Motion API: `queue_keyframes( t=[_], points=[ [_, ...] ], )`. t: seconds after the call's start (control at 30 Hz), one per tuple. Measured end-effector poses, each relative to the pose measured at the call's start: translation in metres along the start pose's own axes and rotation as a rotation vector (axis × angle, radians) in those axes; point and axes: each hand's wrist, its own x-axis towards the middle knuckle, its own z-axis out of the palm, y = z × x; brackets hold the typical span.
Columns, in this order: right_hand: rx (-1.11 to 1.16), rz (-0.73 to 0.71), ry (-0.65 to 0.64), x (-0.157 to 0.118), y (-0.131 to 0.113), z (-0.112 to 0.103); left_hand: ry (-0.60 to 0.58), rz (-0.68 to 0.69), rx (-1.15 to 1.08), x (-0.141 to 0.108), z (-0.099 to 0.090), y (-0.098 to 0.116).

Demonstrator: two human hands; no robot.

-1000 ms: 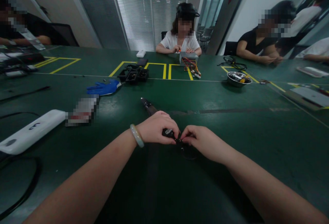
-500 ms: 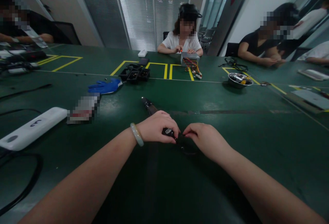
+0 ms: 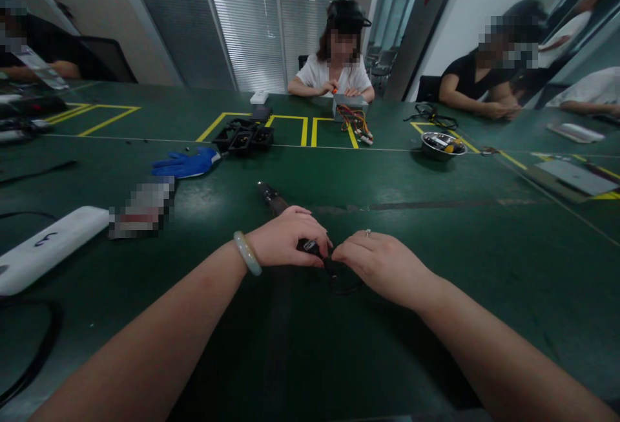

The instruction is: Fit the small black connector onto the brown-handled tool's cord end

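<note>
My left hand (image 3: pixel 290 238), with a pale bangle at the wrist, is closed over a long black tool (image 3: pixel 272 198) lying slantwise on the green table. The tool's narrow far end sticks out beyond my knuckles. At its near end, a black part with a small white label (image 3: pixel 310 247) shows between thumb and fingers. A thin black cable (image 3: pixel 334 274) runs from there and loops on the table. Fingers pinched together, my right hand (image 3: pixel 382 257) is at this cable beside the left fingertips; its grip is partly hidden.
A white power bank-like device (image 3: pixel 53 244), a blurred-out flat item (image 3: pixel 145 209) and a blue glove (image 3: pixel 186 163) lie to the left. Ahead are black plastic parts (image 3: pixel 245 136), a grey box with coloured wires (image 3: pixel 349 106) and a metal bowl (image 3: pixel 442 146). Several people sit around the table.
The view has shifted slightly to the right. My right hand has turned a little, so a ring now shows, and its fingers remain close to the left ones. The left hand keeps its hold.
</note>
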Motion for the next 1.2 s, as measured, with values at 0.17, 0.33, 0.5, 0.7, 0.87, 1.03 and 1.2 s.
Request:
queue_keyframes(
  t=[0.17,0.33,0.5,0.7,0.87,1.03,1.2],
  points=[
    [-0.011,0.003,-0.022,0.003,0.000,0.001,-0.002,0.012,0.007,-0.001,0.000,-0.001],
    [-0.013,0.020,-0.020,0.004,-0.001,0.004,-0.013,0.017,0.005,-0.001,0.000,-0.001],
    [-0.010,0.008,0.011,0.005,0.001,0.010,-0.008,0.022,0.004,0.000,0.000,-0.001],
    [0.012,-0.059,0.092,0.007,0.007,0.019,0.013,0.030,-0.008,0.000,0.002,-0.002],
    [0.055,-0.111,0.143,0.008,0.011,0.024,0.005,0.022,-0.004,0.000,0.002,-0.002],
    [0.094,-0.071,0.177,0.007,0.012,0.028,0.031,0.009,-0.029,-0.003,0.002,-0.003],
    [0.109,-0.103,0.181,0.006,0.014,0.030,0.020,0.026,-0.035,-0.004,0.002,-0.004]
  ],
)
